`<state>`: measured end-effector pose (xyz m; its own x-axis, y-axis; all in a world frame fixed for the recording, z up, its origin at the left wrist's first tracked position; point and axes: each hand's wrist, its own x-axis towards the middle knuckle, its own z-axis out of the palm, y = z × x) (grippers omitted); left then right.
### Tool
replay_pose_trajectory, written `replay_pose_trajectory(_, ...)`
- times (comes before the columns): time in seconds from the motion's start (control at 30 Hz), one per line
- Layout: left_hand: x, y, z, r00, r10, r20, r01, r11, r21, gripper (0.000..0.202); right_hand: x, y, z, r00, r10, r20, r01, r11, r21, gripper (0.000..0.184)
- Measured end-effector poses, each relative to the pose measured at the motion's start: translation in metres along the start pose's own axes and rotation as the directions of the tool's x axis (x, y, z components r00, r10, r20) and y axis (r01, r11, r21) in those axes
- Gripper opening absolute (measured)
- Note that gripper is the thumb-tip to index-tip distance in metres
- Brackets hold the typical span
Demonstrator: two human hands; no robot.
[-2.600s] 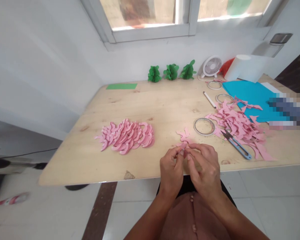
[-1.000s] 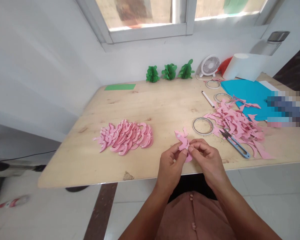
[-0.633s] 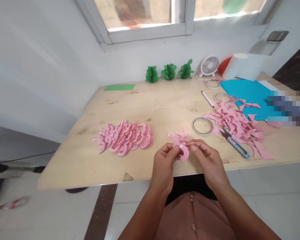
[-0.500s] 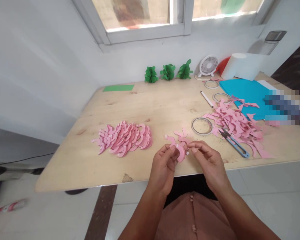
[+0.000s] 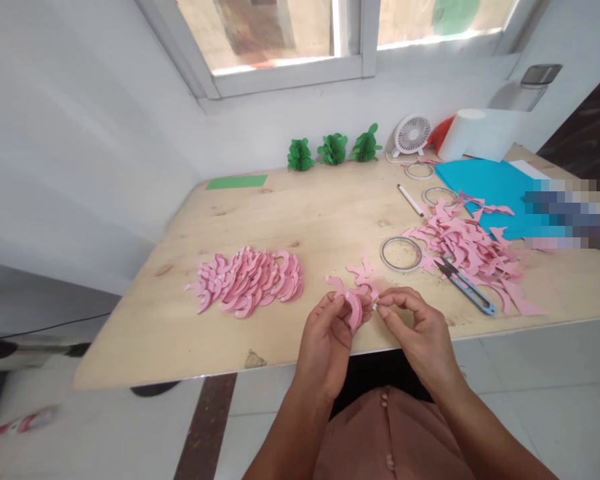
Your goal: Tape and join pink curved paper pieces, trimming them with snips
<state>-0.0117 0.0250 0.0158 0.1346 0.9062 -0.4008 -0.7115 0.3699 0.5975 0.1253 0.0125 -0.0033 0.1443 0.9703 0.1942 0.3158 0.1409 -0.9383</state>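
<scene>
My left hand (image 5: 329, 333), low over the table near its front edge, pinches a curved pink paper piece (image 5: 353, 311) between thumb and fingers. Just to its right, my right hand (image 5: 414, 325) has thumb and forefinger closed on a small white scrap (image 5: 375, 307), which looks like tape or its backing. A few pink curved pieces (image 5: 363, 272) lie on the tabletop just beyond both hands. To the left is a heap of overlapping pink curved pieces (image 5: 260, 283), some with white patches at their ends.
At right lie pink paper offcuts (image 5: 473, 240), blue-handled thread snips (image 5: 467, 290), a thin tape roll (image 5: 401, 254), a marker (image 5: 410, 199) and blue sheets (image 5: 495, 173). Green paper ornaments (image 5: 333, 149) and a small fan (image 5: 413, 135) stand by the wall. A green strip (image 5: 237, 182) lies back left.
My left hand has turned the pink piece and drawn it slightly left. The white scrap now sits at my right fingertips, apart from the pink piece. The view has shifted slightly.
</scene>
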Motion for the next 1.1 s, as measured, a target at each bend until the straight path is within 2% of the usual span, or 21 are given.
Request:
replay_pose_trajectory(0.2, -0.002, -0.001, 0.002, 1.000, 0.027, 0.004, -0.027, 0.998, 0.063, 0.012, 0.001, 0.000, 0.002, 0.999, -0.036, -0.018, 0.035, 0.998, -0.059, 0.008)
replay_pose_trajectory(0.47, 0.000, 0.000, 0.003, 0.996, 0.085, 0.024, -0.087, 0.994, 0.072, 0.009, -0.014, -0.016, 0.005, 0.998, -0.058, 0.014, 0.059, 0.997, -0.052, 0.008)
replay_pose_trajectory(0.57, 0.001, 0.000, 0.003, 0.995, 0.097, 0.021, -0.099, 0.992, 0.078, 0.008, -0.015, -0.014, 0.003, 1.000, -0.001, -0.016, 0.002, 1.000, 0.014, 0.007)
replay_pose_trajectory(0.73, 0.002, -0.004, 0.002, 0.984, 0.176, -0.041, -0.169, 0.975, 0.142, 0.013, -0.008, -0.008, 0.003, 0.980, 0.197, -0.025, -0.182, 0.944, 0.275, 0.014)
replay_pose_trajectory(0.9, 0.002, -0.006, 0.002, 0.962, 0.272, -0.017, -0.254, 0.917, 0.307, 0.013, -0.003, -0.014, 0.010, 0.979, 0.203, 0.011, -0.196, 0.923, 0.330, 0.037)
replay_pose_trajectory(1.1, 0.002, -0.005, 0.004, 0.965, 0.261, 0.039, -0.257, 0.896, 0.361, 0.012, 0.003, -0.016, 0.014, 0.970, 0.240, 0.033, -0.237, 0.909, 0.343, 0.042)
